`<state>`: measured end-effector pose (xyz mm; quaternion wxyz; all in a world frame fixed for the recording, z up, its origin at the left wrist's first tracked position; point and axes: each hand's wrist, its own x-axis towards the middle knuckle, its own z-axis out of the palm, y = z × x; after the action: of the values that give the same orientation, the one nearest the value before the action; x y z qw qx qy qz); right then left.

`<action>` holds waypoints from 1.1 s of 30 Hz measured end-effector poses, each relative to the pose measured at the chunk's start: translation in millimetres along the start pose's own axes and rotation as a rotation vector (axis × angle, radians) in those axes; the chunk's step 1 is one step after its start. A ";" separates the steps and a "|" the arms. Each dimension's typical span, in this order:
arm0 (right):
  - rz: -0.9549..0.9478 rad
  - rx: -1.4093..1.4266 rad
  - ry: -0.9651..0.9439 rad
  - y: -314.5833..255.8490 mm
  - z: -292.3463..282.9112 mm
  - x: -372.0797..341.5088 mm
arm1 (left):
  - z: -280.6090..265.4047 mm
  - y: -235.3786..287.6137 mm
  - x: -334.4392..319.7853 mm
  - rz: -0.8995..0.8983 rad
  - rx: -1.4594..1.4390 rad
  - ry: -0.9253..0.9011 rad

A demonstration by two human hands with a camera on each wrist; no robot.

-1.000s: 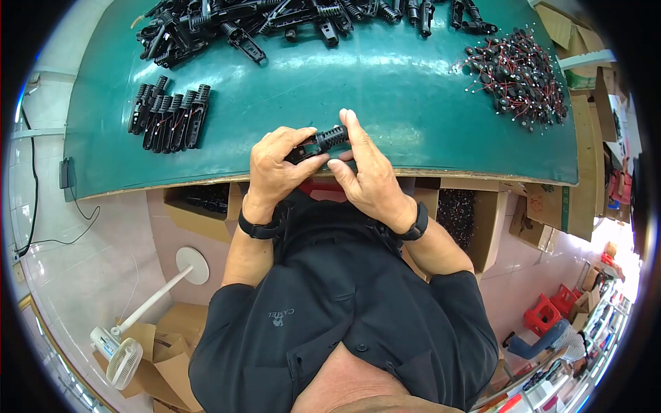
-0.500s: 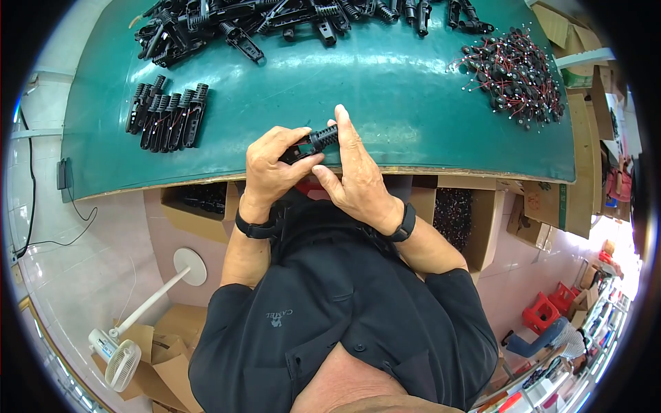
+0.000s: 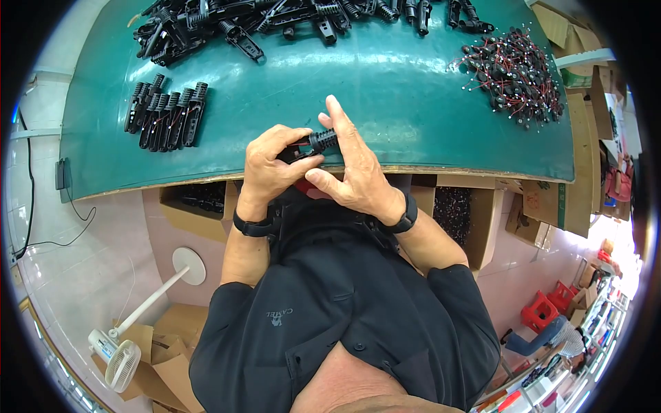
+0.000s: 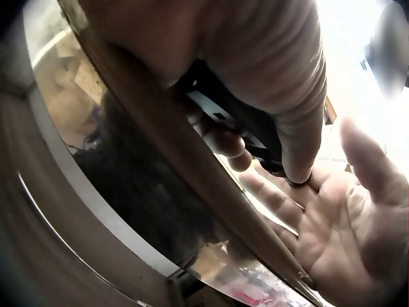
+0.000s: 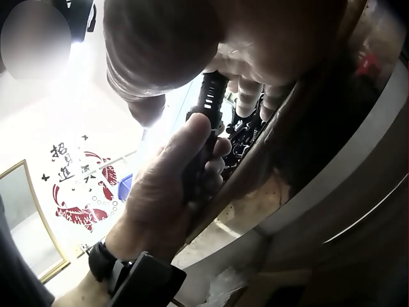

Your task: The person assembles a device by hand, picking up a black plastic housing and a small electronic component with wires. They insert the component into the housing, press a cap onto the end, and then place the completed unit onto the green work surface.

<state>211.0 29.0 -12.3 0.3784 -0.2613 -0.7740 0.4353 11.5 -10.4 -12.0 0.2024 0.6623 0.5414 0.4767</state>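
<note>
The left hand (image 3: 273, 162) grips a black ribbed part (image 3: 322, 141) near the table's front edge, fingers on one side and thumb on the other. A reddish wire shows in the part's hollow body. Against the ribbed end rests the right hand (image 3: 359, 168), its fingers straight and its thumb held apart. In the right wrist view the ribbed end (image 5: 211, 93) meets the right palm, and the left hand (image 5: 163, 192) holds the body. The left wrist view shows the right hand (image 4: 345, 236) with spread fingers beyond the part (image 4: 255, 128).
Several similar black parts (image 3: 172, 117) lie in a row on the green table (image 3: 385, 89) at left. More are heaped (image 3: 241, 17) along the far side. A pile of small round pieces with red wires (image 3: 513, 79) lies at right. Cardboard boxes (image 3: 487, 227) stand below the table.
Both hands and the held part have shifted slightly left. The right hand has tilted, its fingertips moving left and away from the body. The left hand keeps its grip.
</note>
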 end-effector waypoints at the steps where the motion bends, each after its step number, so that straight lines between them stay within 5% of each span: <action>1: 0.001 0.003 -0.014 -0.2 -1.0 2.1 | -0.8 -1.2 1.6 0.000 -0.008 0.001; 6: -0.048 -0.075 0.003 5.2 -6.0 4.9 | 0.7 -1.7 3.5 -0.013 -0.010 -0.015; 13: 0.089 0.180 0.093 0.6 -5.1 12.1 | -6.0 -1.6 2.6 -0.062 -0.070 0.024; 21: -0.068 -0.069 0.025 7.2 -3.1 8.6 | -4.7 -2.7 2.3 -0.063 -0.089 -0.019; 33: -0.017 0.071 0.041 4.9 -1.7 8.5 | -5.0 -6.6 2.7 -0.028 -0.082 -0.026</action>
<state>207.9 38.4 -13.0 0.4067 -0.2500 -0.7524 0.4539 3.7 -7.0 -13.7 0.2429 0.6518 0.5282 0.4870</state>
